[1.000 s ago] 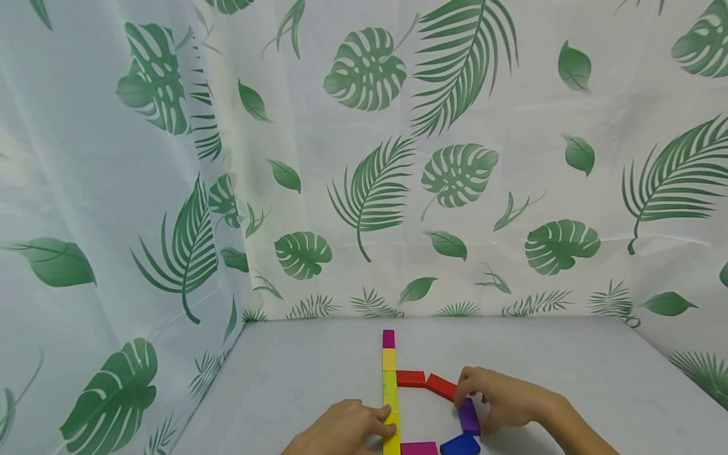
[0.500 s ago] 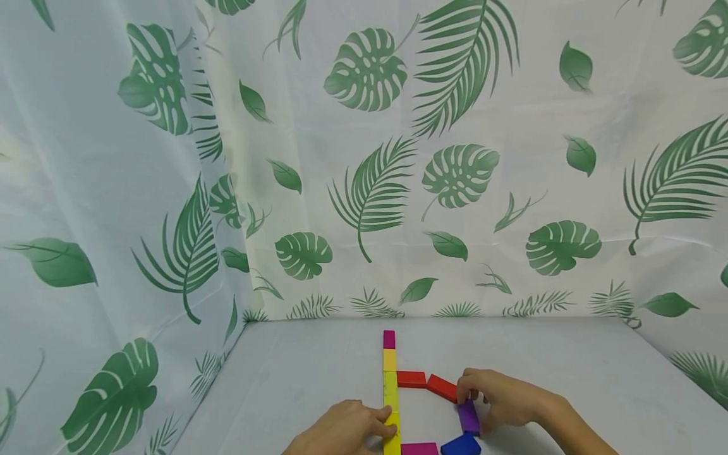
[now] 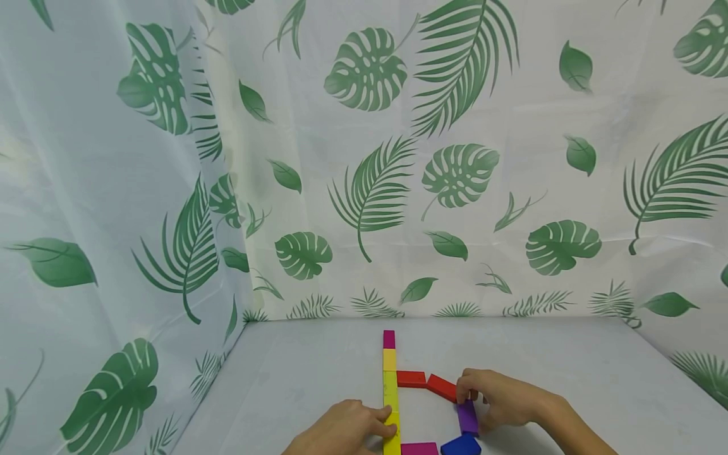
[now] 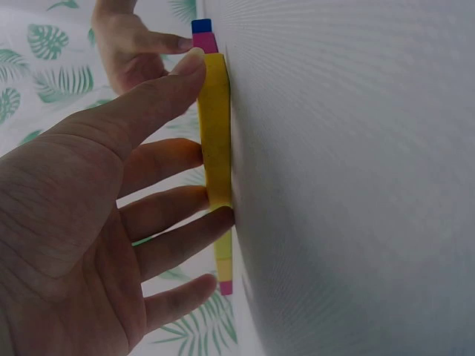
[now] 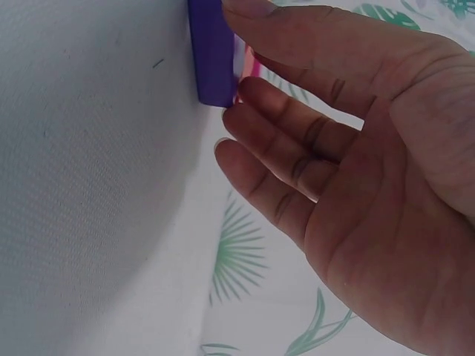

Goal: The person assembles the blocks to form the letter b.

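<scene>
Wooden-looking blocks lie on a pale surface: a straight line of yellow blocks (image 3: 390, 388), and a curve bulging from its right side. My left hand (image 3: 347, 426) rests against the left of the line; in the left wrist view, its fairly straight fingers and thumb tip touch the nearest yellow block (image 4: 217, 126). At the curve's right, my right hand (image 3: 506, 398) pinches the purple block (image 3: 468, 418), index finger at its far end. The right wrist view shows the thumb against the purple block (image 5: 213, 55); the other fingers are bent, and the index contact is hidden there.
Two red blocks (image 3: 411, 379) form the curve's far part. A blue block (image 3: 461, 445) and a magenta block (image 3: 419, 448) form its near part. A small magenta block (image 3: 389, 339) caps the yellow line. Leaf-printed cloth (image 3: 455, 265) hangs behind and at the sides.
The purple block's near end has shifted very slightly left under my right hand. My left hand stays in place.
</scene>
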Available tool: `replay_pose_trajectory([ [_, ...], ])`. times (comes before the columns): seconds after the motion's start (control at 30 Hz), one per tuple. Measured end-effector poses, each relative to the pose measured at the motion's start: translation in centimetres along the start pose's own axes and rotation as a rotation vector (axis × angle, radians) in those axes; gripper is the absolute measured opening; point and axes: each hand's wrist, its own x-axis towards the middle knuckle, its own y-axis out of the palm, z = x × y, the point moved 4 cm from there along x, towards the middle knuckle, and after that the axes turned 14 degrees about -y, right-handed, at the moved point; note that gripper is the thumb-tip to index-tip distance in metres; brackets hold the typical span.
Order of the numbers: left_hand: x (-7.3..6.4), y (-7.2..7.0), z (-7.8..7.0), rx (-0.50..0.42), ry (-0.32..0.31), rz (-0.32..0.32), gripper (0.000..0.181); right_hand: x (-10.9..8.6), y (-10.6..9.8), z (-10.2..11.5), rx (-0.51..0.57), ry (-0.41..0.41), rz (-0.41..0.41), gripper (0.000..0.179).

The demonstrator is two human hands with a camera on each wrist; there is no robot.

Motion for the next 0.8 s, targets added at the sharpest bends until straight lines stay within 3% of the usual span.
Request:
replay_pose_trajectory([
  [0.37, 0.1, 0.1, 0.0, -0.005, -0.013, 0.013, 0.041, 0.2, -0.1, 1.0, -0.005, 0.007, 0.001, 0.031],
  [0.57, 0.2, 0.1, 0.0, 0.008, -0.008, 0.014, 0.042, 0.6, 1.4, 2.9, 0.012, 0.014, 0.069, 0.034],
  [0.8, 0.1, 0.0, 0.0, -0.002, -0.012, 0.017, 0.041, 1.2, 2.7, 3.5, -0.013, -0.007, 0.108, 0.035],
])
